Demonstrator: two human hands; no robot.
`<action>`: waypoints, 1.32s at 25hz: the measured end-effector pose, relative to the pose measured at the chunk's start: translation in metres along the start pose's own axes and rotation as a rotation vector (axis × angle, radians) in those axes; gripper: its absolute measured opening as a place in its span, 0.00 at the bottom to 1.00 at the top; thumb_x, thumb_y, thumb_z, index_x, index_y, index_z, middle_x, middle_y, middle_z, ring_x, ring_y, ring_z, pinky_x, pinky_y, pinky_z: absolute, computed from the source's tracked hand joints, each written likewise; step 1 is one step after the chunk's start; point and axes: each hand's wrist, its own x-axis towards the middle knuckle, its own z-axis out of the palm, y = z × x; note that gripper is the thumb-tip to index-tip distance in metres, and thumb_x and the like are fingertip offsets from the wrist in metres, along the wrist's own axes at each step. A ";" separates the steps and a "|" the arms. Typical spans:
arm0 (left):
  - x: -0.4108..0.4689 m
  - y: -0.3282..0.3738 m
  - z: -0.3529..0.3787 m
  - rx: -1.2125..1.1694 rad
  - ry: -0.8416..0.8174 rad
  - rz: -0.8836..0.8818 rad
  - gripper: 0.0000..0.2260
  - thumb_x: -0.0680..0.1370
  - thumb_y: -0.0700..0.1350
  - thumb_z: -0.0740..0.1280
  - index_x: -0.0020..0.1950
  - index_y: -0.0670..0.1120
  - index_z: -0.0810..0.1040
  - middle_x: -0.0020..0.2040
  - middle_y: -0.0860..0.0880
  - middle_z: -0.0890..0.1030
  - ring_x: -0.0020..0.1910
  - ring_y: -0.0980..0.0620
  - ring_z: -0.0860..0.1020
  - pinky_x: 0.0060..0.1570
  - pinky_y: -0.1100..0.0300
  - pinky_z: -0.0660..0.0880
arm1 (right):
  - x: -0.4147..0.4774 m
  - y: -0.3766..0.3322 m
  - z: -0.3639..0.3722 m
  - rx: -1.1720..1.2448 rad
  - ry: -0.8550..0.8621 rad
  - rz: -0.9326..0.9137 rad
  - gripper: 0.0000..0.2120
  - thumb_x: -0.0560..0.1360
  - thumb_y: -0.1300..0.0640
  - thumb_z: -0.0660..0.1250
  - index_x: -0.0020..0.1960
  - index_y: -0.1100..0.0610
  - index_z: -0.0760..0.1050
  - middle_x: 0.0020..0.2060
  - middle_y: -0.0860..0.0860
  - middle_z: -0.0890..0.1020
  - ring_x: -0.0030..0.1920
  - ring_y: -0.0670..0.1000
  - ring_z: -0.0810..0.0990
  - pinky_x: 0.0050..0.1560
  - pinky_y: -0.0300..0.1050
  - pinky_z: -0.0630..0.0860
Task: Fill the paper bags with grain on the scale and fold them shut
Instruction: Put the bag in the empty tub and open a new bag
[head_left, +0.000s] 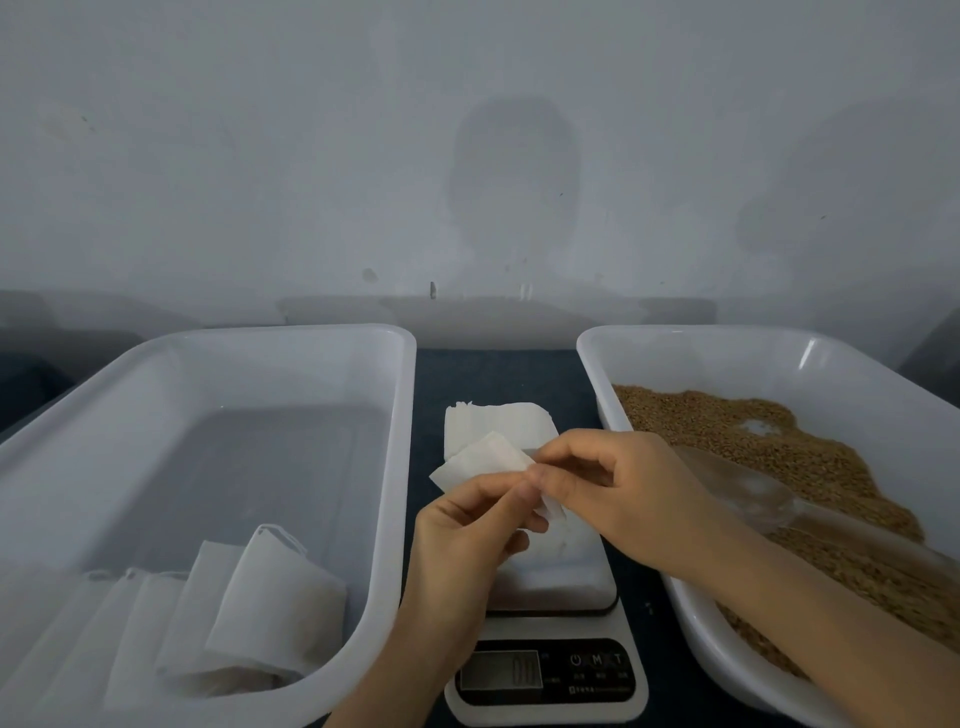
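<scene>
Closest to the viewer is the scale (550, 670), with its dark display panel turned toward the person so the weight can be read while working. Just above its pale platform, the left hand (467, 525) and the right hand (613, 488) meet. Each one pinches an edge of one small white paper bag (483, 460) between thumb and fingertips. I judge that they are pulling the mouth of the bag apart to open it for filling; whether it is open already I cannot tell.

Behind the hands lies a stack of flat empty bags (498, 421) on the dark table, near enough to take the next one easily. At the right stands a white tub (592, 364) holding the brown grain (779, 441). A clear scoop (743, 493) rests in the grain with its handle toward the person, ready for the right hand. At the left, another tub (395, 467) holds several finished bags (275, 597) that lean on each other in a row, so it seems to collect the completed ones.
</scene>
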 end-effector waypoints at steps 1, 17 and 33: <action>-0.001 0.000 0.001 0.033 0.010 0.033 0.10 0.67 0.52 0.70 0.40 0.47 0.85 0.35 0.47 0.82 0.36 0.53 0.79 0.39 0.62 0.75 | 0.000 0.000 0.000 -0.007 0.007 0.004 0.05 0.75 0.51 0.66 0.46 0.47 0.81 0.36 0.39 0.82 0.40 0.36 0.80 0.40 0.27 0.72; -0.006 0.000 0.007 0.164 0.196 0.220 0.11 0.74 0.34 0.68 0.34 0.46 0.81 0.32 0.47 0.82 0.30 0.53 0.80 0.33 0.67 0.75 | 0.002 0.003 0.001 -0.362 -0.023 -0.206 0.12 0.74 0.69 0.65 0.51 0.58 0.83 0.45 0.50 0.82 0.42 0.45 0.79 0.42 0.31 0.72; 0.004 -0.016 0.003 0.295 0.354 0.138 0.17 0.74 0.50 0.68 0.61 0.50 0.70 0.55 0.53 0.77 0.54 0.53 0.78 0.48 0.62 0.78 | 0.005 0.010 -0.015 0.032 0.164 0.175 0.03 0.72 0.48 0.70 0.42 0.44 0.83 0.27 0.43 0.81 0.22 0.42 0.70 0.25 0.33 0.66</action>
